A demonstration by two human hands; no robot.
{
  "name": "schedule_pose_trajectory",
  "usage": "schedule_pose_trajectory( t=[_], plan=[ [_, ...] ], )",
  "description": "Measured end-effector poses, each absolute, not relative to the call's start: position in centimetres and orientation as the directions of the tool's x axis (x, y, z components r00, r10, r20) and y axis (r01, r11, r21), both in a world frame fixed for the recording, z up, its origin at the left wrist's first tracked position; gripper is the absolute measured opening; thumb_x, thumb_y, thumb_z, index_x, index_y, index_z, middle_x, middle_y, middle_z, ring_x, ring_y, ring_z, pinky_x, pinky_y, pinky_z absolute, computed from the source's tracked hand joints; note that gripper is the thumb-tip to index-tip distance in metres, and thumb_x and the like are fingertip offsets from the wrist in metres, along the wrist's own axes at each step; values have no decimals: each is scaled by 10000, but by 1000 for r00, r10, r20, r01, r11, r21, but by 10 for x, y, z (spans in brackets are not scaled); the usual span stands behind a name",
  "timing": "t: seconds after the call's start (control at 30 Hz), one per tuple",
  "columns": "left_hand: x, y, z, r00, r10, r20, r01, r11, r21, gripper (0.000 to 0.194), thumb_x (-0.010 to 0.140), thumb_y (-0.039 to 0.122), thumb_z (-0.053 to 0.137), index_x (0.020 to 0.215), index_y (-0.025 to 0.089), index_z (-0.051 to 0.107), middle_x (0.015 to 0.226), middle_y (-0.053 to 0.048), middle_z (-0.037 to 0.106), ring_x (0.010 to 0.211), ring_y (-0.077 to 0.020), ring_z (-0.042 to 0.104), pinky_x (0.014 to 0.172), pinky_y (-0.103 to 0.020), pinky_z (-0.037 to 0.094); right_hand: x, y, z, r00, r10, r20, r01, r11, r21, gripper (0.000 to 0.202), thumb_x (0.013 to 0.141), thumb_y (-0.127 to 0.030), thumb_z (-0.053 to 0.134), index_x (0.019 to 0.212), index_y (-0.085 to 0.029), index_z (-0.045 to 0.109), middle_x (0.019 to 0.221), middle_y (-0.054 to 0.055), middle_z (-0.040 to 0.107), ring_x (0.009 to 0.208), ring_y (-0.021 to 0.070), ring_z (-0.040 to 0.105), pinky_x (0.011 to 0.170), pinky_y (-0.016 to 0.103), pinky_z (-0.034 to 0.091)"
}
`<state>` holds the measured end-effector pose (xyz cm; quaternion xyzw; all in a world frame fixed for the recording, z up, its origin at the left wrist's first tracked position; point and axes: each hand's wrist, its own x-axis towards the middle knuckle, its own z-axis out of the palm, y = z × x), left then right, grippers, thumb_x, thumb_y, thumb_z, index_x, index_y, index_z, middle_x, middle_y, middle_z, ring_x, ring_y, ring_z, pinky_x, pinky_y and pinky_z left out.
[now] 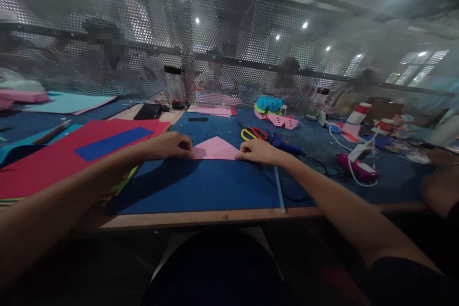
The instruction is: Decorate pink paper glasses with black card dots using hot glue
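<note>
A pink sheet of paper (216, 148), triangular in outline with its point facing away from me, lies on the blue table mat (208, 186). My left hand (175, 145) pinches its left corner between thumb and fingers. At the opposite corner, my right hand (258, 151) pinches the paper in the same way. Just beyond my right hand rest scissors (254, 134) with red and yellow handles. A blue glue gun (285, 144) with a dark cord lies to the right of them.
Red sheets (107, 136) with a blue strip (114, 143) are stacked at left. A glass jar (174, 87) stands before the perforated screen (222, 33). Pink and blue cut-outs (269, 103) lie farther back. A magenta glue gun (357, 166) and another person's arm (442, 181) are at right.
</note>
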<state>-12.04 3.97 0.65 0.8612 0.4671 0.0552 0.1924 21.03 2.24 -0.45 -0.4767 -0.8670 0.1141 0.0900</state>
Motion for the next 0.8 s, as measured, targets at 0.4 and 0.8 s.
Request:
schedule_pose_trajectory(
  t=[0.4, 0.8],
  plan=[
    [-128, 42, 11, 549, 826, -130, 790, -461, 405, 324, 767, 503, 662, 811, 185, 708, 768, -21, 689, 716, -178, 606, 610, -236, 400, 212, 25, -7, -539, 840, 56, 796, 530, -292, 360, 881, -531, 630, 788, -184, 660, 753, 3, 657, 672, 126, 551, 597, 244, 308],
    [-129, 41, 13, 593, 798, -112, 754, -500, 426, 238, 749, 409, 664, 822, 187, 711, 777, -25, 708, 731, -185, 633, 636, -244, 437, 212, 22, -5, -531, 845, 64, 793, 522, -314, 286, 872, -471, 657, 839, -187, 666, 811, 18, 687, 712, 140, 582, 603, 249, 325]
  ],
)
